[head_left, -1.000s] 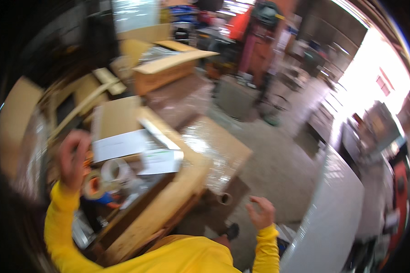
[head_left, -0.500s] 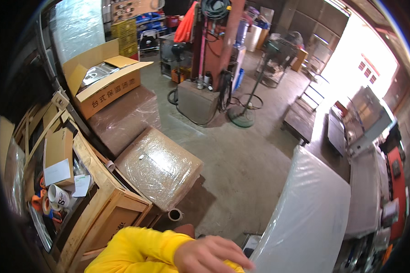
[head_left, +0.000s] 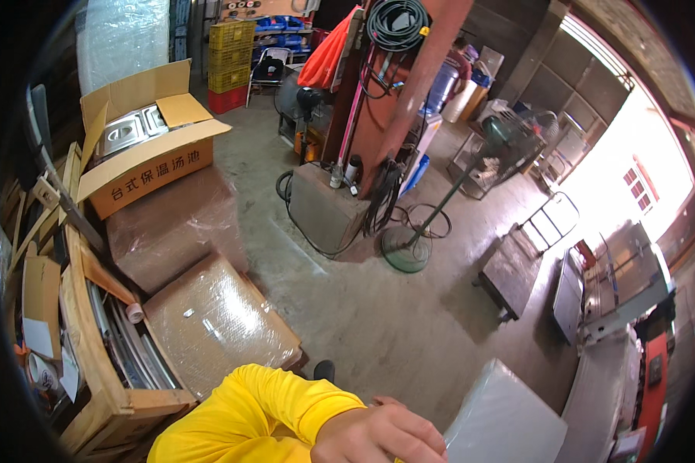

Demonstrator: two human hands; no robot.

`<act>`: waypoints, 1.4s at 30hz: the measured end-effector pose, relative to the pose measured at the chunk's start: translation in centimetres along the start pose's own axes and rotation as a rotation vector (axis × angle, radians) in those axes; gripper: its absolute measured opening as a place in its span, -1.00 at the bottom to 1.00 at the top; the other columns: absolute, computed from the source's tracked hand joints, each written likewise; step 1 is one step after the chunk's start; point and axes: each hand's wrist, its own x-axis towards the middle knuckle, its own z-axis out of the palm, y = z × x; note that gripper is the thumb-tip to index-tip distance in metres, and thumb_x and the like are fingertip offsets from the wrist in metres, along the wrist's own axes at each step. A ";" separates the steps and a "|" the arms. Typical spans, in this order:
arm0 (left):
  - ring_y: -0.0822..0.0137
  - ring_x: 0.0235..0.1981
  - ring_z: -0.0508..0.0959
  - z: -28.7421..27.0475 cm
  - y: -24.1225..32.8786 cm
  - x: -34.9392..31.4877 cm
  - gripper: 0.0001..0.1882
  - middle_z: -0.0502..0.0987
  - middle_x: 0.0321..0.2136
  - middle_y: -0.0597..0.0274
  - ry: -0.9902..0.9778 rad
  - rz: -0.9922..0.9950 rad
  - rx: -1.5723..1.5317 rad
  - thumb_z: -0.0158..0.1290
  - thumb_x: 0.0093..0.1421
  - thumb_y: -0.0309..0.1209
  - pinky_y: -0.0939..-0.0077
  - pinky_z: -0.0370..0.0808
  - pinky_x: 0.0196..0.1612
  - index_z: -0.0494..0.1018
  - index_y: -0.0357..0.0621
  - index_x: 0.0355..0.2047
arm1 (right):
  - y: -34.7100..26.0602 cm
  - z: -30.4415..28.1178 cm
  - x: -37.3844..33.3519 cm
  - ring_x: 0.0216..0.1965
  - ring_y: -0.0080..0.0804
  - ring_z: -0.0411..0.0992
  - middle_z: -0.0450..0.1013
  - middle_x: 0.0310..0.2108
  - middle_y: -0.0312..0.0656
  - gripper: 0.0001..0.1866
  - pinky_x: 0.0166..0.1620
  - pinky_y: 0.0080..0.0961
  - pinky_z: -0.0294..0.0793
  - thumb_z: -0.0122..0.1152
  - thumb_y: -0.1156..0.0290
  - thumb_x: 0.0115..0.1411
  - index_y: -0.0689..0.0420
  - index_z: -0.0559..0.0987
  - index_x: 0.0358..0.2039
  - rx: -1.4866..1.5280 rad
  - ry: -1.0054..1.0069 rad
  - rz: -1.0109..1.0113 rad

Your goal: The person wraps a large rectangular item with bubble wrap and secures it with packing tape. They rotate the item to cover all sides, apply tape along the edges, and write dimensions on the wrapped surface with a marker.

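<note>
My left arm, in a yellow sleeve, bends across the lower middle. My left hand (head_left: 382,438) shows its back, with fingers curled together and their tips hidden at the lower edge. A sliver of yellow shows beneath the fingers; I cannot make out what they hold. Just beyond the knuckles a small strip of skin pokes out, seemingly part of my right hand (head_left: 388,401); the rest of it is covered. Right of my left hand stands a white-wrapped slab (head_left: 506,417). On the left lies a flat carton (head_left: 216,316) in clear wrap.
An open carton (head_left: 158,174) with metal pans sits on a wrapped box (head_left: 177,224). A wooden crate (head_left: 100,386) holds tubes. Ahead stand a red pillar (head_left: 417,85), a standing fan (head_left: 463,185) and a platform trolley (head_left: 513,270). Another person (head_left: 459,65) is behind the pillar.
The view has shifted, so the carton, crate and slab sit differently in it. My left hand remains at the lower middle, slightly further right, and the strip of skin beyond it has appeared.
</note>
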 end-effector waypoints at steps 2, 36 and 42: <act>0.06 -0.17 0.63 -4.0 -3.9 1.0 -0.71 0.71 -0.23 0.29 0.033 -0.052 0.025 0.01 0.37 -0.30 0.27 0.53 -0.16 0.63 -0.05 -0.45 | 5.5 -0.9 4.6 -0.06 -0.02 0.57 0.58 -0.06 0.01 -0.51 0.02 -0.23 0.55 0.27 0.01 0.19 0.11 0.64 -0.02 -0.086 -0.164 0.245; 0.16 0.04 0.62 -89.4 -26.2 5.3 -0.71 0.65 -0.04 0.17 -0.603 -0.327 1.133 -0.05 0.35 -0.30 0.18 0.53 -0.01 0.63 -0.17 -0.18 | -23.2 18.6 114.0 -0.03 -0.05 0.58 0.60 -0.10 0.08 -0.47 0.03 -0.28 0.54 0.24 0.06 0.28 0.15 0.54 0.12 0.014 -0.788 -0.230; 0.19 -0.04 0.66 -110.5 -22.0 12.3 -0.73 0.68 -0.12 0.22 -0.590 -0.266 1.146 -0.01 0.30 -0.30 0.18 0.53 -0.05 0.65 -0.14 -0.22 | -44.7 24.1 119.3 0.02 -0.05 0.53 0.55 -0.01 0.00 -0.44 0.07 -0.22 0.50 0.08 -0.05 0.36 0.12 0.51 0.15 0.053 -0.970 -0.532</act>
